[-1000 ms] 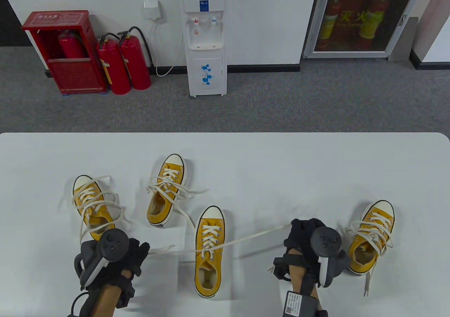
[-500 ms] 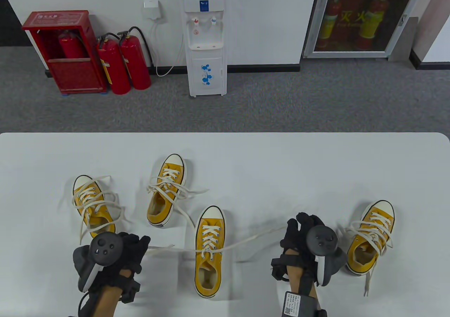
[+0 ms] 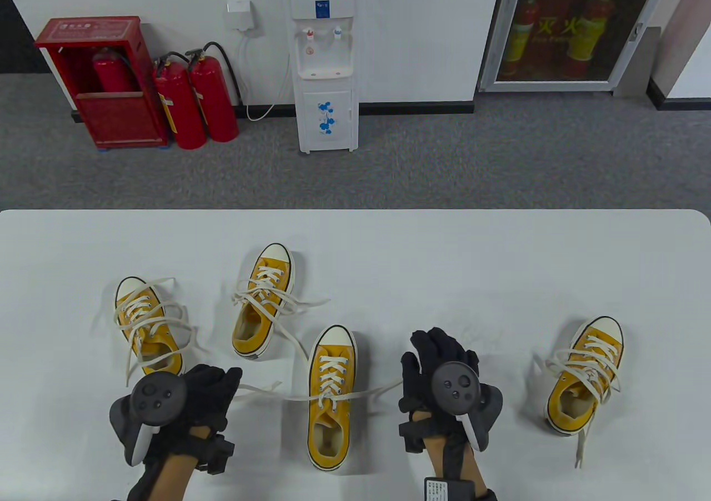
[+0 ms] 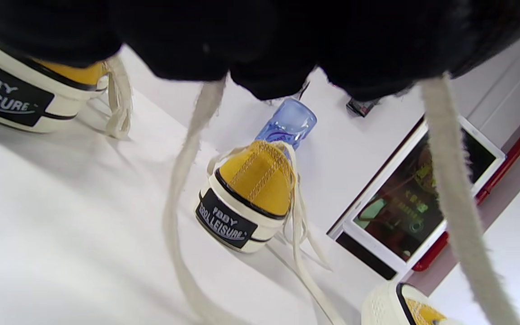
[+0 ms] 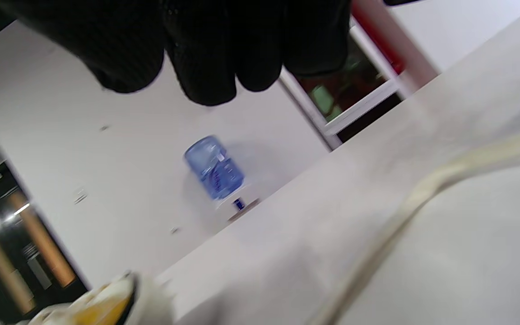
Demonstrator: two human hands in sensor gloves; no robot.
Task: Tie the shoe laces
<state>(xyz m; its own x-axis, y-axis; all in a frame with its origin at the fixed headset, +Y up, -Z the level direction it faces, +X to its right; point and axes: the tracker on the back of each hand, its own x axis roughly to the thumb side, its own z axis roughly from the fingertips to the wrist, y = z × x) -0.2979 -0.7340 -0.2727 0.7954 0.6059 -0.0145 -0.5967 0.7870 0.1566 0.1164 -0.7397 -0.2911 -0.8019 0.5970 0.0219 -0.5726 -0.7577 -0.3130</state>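
Four yellow canvas shoes with white laces stand on the white table (image 3: 444,256). The centre shoe (image 3: 331,401) has its lace (image 3: 364,394) drawn out sideways across the tongue. My left hand (image 3: 216,387) sits left of this shoe and grips the lace's left part; in the left wrist view the lace (image 4: 449,180) runs out from under my curled fingers (image 4: 264,54). My right hand (image 3: 436,356) is just right of the shoe, fingers straight and pointing away. The lace's slack right part ends at its thumb. In the right wrist view the lace (image 5: 404,212) lies on the table below my fingers (image 5: 210,58).
Three other shoes stand around with loose laces: far left (image 3: 145,323), back middle (image 3: 264,301) and right (image 3: 586,373). The back-middle shoe's heel (image 4: 242,203) shows in the left wrist view. A water dispenser (image 3: 325,62) and fire extinguishers (image 3: 194,101) stand beyond the table.
My right hand has moved left toward the centre shoe and opened its fingers. The lace's right part went from taut to slack. My left hand has shifted slightly down and left, still holding its end.
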